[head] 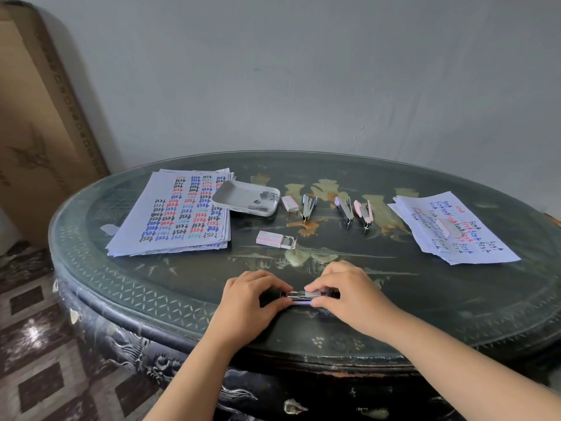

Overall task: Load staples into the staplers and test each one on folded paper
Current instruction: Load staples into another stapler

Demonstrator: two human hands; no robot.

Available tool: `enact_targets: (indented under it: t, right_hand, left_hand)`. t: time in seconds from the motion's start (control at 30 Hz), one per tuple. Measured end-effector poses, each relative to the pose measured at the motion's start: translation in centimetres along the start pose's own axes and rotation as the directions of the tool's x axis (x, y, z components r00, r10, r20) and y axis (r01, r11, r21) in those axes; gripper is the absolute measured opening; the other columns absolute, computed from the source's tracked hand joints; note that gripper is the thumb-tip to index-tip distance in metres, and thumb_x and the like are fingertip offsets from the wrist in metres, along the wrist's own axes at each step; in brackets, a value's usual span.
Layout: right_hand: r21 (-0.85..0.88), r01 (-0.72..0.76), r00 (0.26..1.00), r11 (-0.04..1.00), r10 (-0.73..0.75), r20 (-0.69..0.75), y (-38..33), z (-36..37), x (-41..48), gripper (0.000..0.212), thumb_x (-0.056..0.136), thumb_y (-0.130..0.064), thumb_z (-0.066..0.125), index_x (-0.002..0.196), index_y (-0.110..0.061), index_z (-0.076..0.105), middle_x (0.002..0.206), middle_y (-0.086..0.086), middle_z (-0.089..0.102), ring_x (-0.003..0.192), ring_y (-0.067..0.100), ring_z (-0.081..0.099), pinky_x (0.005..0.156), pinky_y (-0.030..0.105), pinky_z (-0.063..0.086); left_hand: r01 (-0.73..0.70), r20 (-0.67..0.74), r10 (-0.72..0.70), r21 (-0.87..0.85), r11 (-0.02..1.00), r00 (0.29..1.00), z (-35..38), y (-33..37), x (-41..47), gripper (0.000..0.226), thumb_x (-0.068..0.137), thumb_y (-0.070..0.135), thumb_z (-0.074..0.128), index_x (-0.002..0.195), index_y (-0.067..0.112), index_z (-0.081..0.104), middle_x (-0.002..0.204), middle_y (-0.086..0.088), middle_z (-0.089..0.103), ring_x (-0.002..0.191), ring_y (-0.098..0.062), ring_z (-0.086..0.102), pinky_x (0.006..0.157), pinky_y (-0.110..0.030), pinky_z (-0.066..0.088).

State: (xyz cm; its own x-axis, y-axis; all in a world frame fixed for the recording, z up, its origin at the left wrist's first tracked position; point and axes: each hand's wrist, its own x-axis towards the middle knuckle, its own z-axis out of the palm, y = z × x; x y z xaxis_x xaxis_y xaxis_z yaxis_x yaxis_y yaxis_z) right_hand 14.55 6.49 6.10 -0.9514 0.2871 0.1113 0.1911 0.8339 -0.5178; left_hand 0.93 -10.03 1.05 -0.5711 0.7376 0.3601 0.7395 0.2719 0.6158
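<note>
Dark lacquered oval table [425,299] under glass stands against a grey wall. At its near edge, well in front of the white tray [233,192], both hands grasp a small opened stapler [303,295]: the left hand [252,294] pinches its left end, and the right hand [349,294] curls over its metal channel. Left of the tray lies a paper stack [179,214] handwritten with "test" in black, blue and red. Right of the tray sit a closed staple box [289,203] and three staplers [344,209], and farther right lie folded sheets [455,235], also marked "test". Loose staple strips [265,196] lie in the tray.
</note>
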Motion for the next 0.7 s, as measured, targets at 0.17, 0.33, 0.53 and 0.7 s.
enact_targets:
  t: [0.17,0.33,0.53,0.7]
  right_hand:
    - [-0.081,0.111,0.989,0.991,-0.118,-0.085,0.6,-0.2,-1.0,0.034,0.082,-0.02,0.073,0.113,-0.033,0.065,0.092,-0.018,0.056,0.093,0.002,0.051,0.086,0.01,0.033]
    - [-0.14,0.199,0.973,0.97,-0.213,-0.088,0.8,-0.1,-1.4,0.033,0.082,-0.018,0.071,0.109,-0.034,0.061,0.089,-0.022,0.056,0.091,0.001,0.048,0.084,0.009,0.032]
    - [-0.142,0.214,0.973,0.966,-0.223,-0.053,0.8,-0.4,-1.1,0.035,0.084,-0.015,0.07,0.112,-0.034,0.061,0.089,-0.021,0.06,0.094,0.003,0.046,0.086,0.007,0.029]
    - [-0.202,0.272,0.958,0.941,-0.284,-0.037,0.9,-0.3,-1.2,0.044,0.08,-0.01,0.07,0.114,-0.036,0.057,0.09,-0.022,0.06,0.093,0.004,0.047,0.087,0.014,0.033]
  left_hand:
    - [0.003,0.003,-0.003,-0.013,1.0,1.0,0.0,-0.1,0.0,0.03,0.076,0.063,0.055,0.096,0.044,0.066,0.095,0.03,0.061,0.096,0.003,0.056,0.09,-0.04,0.046]
    - [0.001,0.003,-0.001,-0.015,1.0,1.0,0.1,-0.1,0.0,0.031,0.075,0.064,0.055,0.096,0.043,0.066,0.094,0.029,0.062,0.096,0.002,0.056,0.089,-0.041,0.046]
    - [0.002,0.005,-0.002,-0.012,1.0,1.0,0.0,0.0,0.0,0.032,0.075,0.064,0.054,0.095,0.043,0.066,0.093,0.029,0.062,0.095,0.002,0.056,0.089,-0.04,0.046]
    - [0.0,0.002,0.0,-0.017,1.0,1.0,0.0,0.0,0.0,0.032,0.075,0.064,0.054,0.095,0.042,0.067,0.093,0.029,0.062,0.095,0.001,0.056,0.089,-0.04,0.045]
